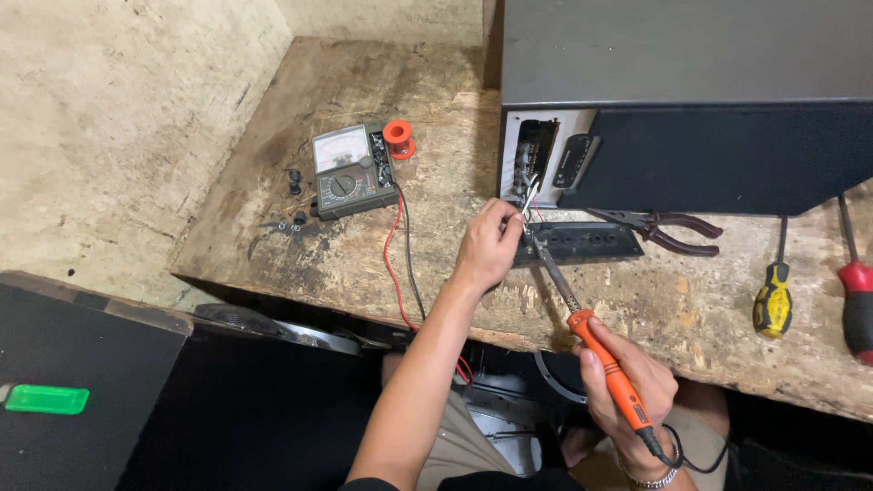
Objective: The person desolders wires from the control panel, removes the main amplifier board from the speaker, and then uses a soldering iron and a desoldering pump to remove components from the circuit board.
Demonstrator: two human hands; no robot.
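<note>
Step in hand looks like soldering a wire joint at the front of the black speaker cabinet [700,100]. Left hand [486,250] is pinched shut on a thin wire/lead [528,198] that runs up into the open cutout in the cabinet's pale panel, just above the loose black control plate [582,243] lying flat on the tabletop [436,264]. Right hand [627,386] is wrapped closed round the orange handle of the soldering iron [596,350], w/ the metal shaft angled up and left so the tip sits right by the left fingertips; can't tell if tip actually touches the wire, too small. Next move, by my read, calls for a steady tip on the joint and the wire kept still, fingers kept off the hot shaft, since they're very near. Pose: left forearm reaches fwd and up across the tabletop edge, wrist a bit bent, thumb + index tips together. Right wrist is low, below the tabletop edge near the lap, iron cord trailing off the back. Nearby: analog multimeter [350,173] w/ red and black leads trailing over the edge, orange solder spool [398,138] just beside it, red-handled pliers [659,229] right of the plate, yellow screwdriver [773,295] and red screwdriver [855,300] well apart at far right.
</note>
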